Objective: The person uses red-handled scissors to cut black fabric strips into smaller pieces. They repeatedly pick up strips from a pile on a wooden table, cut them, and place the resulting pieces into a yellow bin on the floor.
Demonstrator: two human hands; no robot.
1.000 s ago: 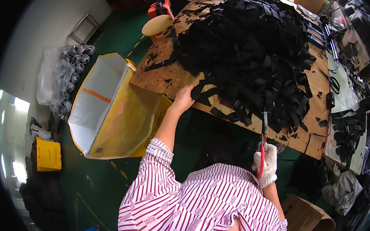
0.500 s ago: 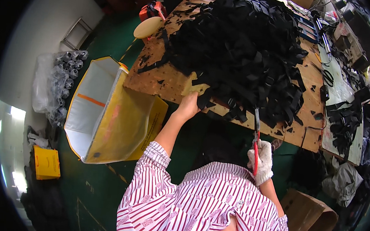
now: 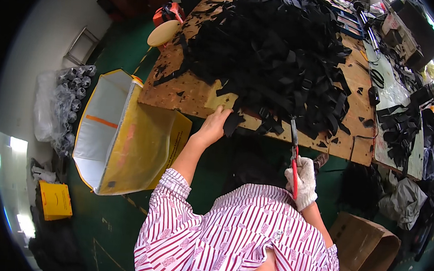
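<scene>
My bare left hand (image 3: 212, 127) is closed at the table's front edge, gripping a dark piece of black strap (image 3: 233, 121) that hangs over the edge. My right hand (image 3: 302, 179), in a white knit glove, holds red-handled shears (image 3: 294, 161) upright, their tips against the front of a big heap of black strap pieces (image 3: 268, 48). The heap covers much of the wooden table (image 3: 357, 145), with small scraps scattered around it.
An open yellow bin (image 3: 141, 145) stands left of the table, near a round yellow stool (image 3: 161, 33) and plastic-wrapped bundles (image 3: 68, 110). A cardboard box (image 3: 365, 251) lies low right. A side board (image 3: 398, 93) carries more straps, tools and cables.
The view has shifted, with the table sliding leftward and up. My left hand still grips black strap at the edge, its fingers slightly repositioned. My right hand has risen slightly with the shears.
</scene>
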